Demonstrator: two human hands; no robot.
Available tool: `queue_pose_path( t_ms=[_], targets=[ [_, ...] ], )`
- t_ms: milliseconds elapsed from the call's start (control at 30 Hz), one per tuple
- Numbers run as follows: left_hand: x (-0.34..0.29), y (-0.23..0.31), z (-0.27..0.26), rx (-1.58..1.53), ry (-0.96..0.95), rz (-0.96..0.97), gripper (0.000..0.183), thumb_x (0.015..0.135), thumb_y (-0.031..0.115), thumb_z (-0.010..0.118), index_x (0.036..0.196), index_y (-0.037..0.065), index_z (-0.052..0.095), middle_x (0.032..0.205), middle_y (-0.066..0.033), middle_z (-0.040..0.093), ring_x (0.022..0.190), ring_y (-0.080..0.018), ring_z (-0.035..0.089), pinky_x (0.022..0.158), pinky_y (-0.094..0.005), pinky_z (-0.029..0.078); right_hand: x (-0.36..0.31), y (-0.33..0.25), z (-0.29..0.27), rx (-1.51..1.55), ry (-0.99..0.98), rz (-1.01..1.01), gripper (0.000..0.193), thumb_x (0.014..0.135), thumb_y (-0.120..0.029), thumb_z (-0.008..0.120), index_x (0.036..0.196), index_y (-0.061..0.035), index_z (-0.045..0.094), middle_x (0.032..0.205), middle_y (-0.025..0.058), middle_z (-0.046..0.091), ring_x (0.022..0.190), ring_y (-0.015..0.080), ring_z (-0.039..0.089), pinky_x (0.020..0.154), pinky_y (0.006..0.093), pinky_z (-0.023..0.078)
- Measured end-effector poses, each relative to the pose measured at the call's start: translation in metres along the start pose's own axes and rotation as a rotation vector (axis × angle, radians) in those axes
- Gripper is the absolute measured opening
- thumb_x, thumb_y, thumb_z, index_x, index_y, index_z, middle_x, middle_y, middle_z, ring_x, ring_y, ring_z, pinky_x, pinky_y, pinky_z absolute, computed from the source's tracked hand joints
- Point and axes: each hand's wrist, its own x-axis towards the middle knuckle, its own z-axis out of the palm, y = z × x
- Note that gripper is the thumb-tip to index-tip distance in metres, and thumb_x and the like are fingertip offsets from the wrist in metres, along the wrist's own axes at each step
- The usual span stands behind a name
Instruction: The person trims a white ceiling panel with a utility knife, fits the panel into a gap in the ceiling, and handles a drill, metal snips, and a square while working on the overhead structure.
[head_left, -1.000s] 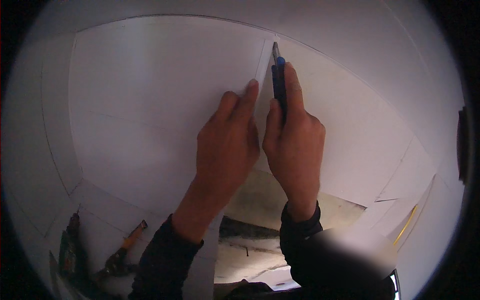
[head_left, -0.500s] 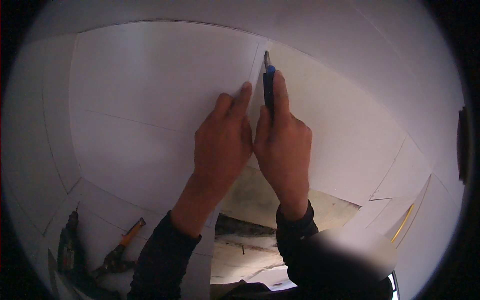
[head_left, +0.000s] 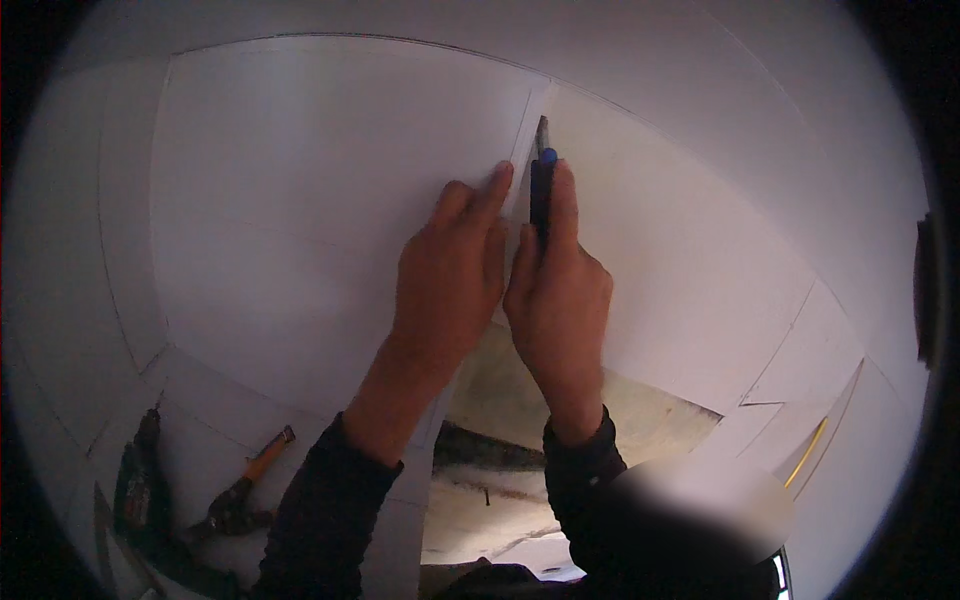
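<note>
My right hand (head_left: 565, 300) is closed round a dark utility knife (head_left: 543, 185) with a blue part near its front, the index finger laid along its body. The blade end points away, along the right edge of a large white panel (head_left: 300, 170). Beside it my left hand (head_left: 450, 260) rests on the panel, index finger stretched out by a thin line drawn parallel to that edge. The two hands are close together. A paler, cream-tinted board (head_left: 690, 280) lies right of the knife. Whether the blade touches the panel cannot be made out.
A dark green power drill (head_left: 145, 500) and a hammer with an orange-brown handle (head_left: 265, 460) lie at the lower left. Between my forearms shows a stained, cream-coloured surface (head_left: 510, 500) with a dark gap. A thin yellow stick (head_left: 806, 453) lies at the right.
The knife tip has come slightly nearer along the panel's edge, with my right hand drawn back a little. My left hand keeps its place by the drawn line. The view has shifted slightly.
</note>
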Motion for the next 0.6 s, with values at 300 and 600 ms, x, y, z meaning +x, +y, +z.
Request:
queue_pose_path(
  t_ms=[300,600],
  targets=[
    [-0.002,0.006,0.003,0.043,-0.02,-0.063,0.053,0.1,0.009,0.07,0.152,0.008,0.062,0.113,-0.0147,0.063,0.095,-0.0358,0.072,0.082,-0.0478,0.061,-0.025,0.027,0.005,0.632,-0.017,0.209,0.059,0.115,-0.022,0.053,0.17,-0.0063,0.039,0.092,0.007,0.068,0.077,0.0149,0.066,0.067,0.0315,0.051],
    [-0.001,0.011,0.003,0.001,-0.039,-0.079,0.055,0.1,0.008,0.07,0.154,0.008,0.06,0.114,-0.0145,0.063,0.094,-0.0355,0.071,0.081,-0.0477,0.06,0.001,0.033,0.004,0.919,-0.004,0.197,0.055,0.117,-0.023,0.053,0.168,-0.0056,0.043,0.099,-0.0006,0.063,0.085,0.0066,0.058,0.072,0.0237,0.046]
  ],
)
